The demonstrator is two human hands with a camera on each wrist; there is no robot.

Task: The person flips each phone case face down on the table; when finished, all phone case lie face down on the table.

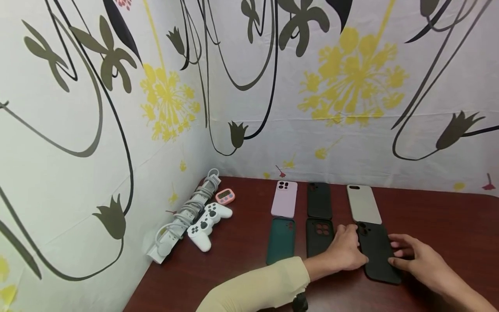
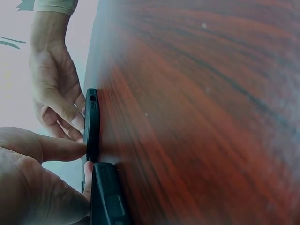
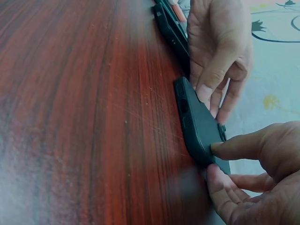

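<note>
A black phone case lies back side up at the right end of the near row, between both hands. My left hand holds its left edge, the thumb tip at the rim and the other fingertips by the camera cutout. At the opposite edge my right hand grips it with bent fingers. In the right wrist view the right hand has its thumb on the black case's back and a finger against its side. The left wrist view shows the left hand reaching the same case from the other side.
Beside the left hand lie a dark case with a square camera panel and a teal case. Behind are lilac, dark green and cream cases. A power strip, white controller and pink timer sit left.
</note>
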